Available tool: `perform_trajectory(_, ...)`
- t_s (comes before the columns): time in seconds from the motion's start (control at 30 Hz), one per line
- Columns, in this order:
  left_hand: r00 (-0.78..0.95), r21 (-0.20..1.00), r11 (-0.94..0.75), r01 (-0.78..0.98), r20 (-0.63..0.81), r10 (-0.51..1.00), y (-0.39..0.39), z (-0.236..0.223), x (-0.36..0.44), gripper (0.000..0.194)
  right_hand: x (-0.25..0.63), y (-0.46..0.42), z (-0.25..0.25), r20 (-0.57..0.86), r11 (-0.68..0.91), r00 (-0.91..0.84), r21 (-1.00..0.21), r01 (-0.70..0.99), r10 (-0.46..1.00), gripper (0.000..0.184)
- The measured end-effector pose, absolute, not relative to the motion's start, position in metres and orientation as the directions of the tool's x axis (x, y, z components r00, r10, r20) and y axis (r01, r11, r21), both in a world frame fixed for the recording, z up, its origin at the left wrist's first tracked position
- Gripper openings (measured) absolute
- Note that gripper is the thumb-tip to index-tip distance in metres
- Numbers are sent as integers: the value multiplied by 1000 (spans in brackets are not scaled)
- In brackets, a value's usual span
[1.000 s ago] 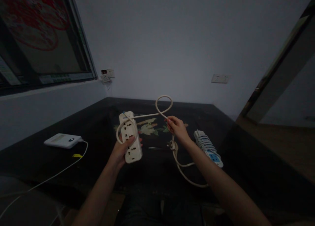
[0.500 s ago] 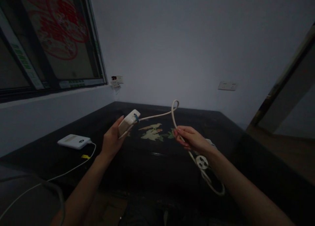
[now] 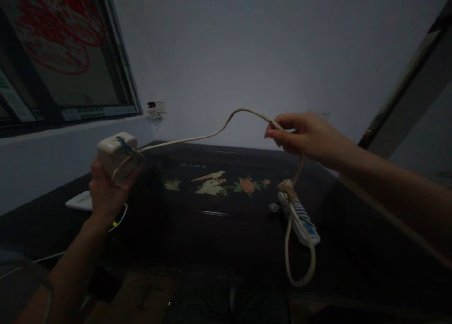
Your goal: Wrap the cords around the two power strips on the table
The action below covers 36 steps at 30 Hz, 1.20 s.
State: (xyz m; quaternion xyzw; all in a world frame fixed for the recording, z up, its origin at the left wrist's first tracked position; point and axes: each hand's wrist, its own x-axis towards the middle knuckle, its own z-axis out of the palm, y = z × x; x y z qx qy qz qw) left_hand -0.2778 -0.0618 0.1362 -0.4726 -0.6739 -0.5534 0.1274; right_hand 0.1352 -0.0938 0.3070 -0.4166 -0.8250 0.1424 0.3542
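My left hand [image 3: 108,194] is raised at the left, fingers wrapped round a white box-shaped block [image 3: 116,157]. Blue wire shows at the block's top, and a cream cord [image 3: 197,138] runs from it to the right. Pinched between thumb and fingers, the cord passes through my right hand [image 3: 305,133], which is raised higher. Below that hand the cord hangs down to a bunched part [image 3: 287,190] and a long loop [image 3: 300,281]. Behind the loop is a long white device [image 3: 300,220] with grey cord wound round it and a blue area near its end.
The dark table [image 3: 219,239] carries a bird-and-flower pattern [image 3: 212,185]. A white device [image 3: 80,201] with a thin white cable [image 3: 49,257] lies at the left, partly behind my left hand. Wall sockets [image 3: 157,108] sit near the window; another [image 3: 323,115] is partly behind my right hand.
My hands have moved apart: the left with the block leftward, the right upward and to the right. The cord between them is stretched longer, and its bunched end hangs in plainer view.
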Motion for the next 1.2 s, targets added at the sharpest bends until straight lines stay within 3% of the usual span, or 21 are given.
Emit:
perform_trajectory(0.07,-546,660,-92,746,685,483,-61,137,-275,88,140,-88,326,524,625,-368,-490,608,768,21)
perform_trajectory(0.17,-496,703,-330,630,691,525,-61,136,-262,77,142,-76,341,593,635,-314,-467,615,741,20)
perform_trajectory(0.27,-428,848,-440,296,530,732,-67,137,-236,70,137,-62,341,554,606,-322,-465,646,768,26)
perform_trajectory(0.37,-252,920,-385,-70,357,900,-77,144,-205,76,128,-50,330,489,577,-365,-404,710,792,27)
perform_trajectory(0.47,-106,916,-331,-225,315,943,-87,155,-179,76,118,-45,317,523,594,-383,-327,735,762,30)
perform_trajectory(0.7,87,909,-192,-370,239,967,-102,172,-134,86,83,-59,286,545,644,-457,-216,734,703,43)
perform_trajectory(0.9,185,883,-141,-448,245,952,-109,176,-113,85,59,-64,255,581,707,-466,-296,643,667,12)
perform_trajectory(1.07,266,849,-139,-510,310,913,-102,175,-113,86,63,-54,236,644,680,-339,-402,613,686,15)
perform_trajectory(1.2,388,875,-94,-475,304,870,-96,167,-117,96,69,-44,224,671,658,-341,-294,693,659,19)
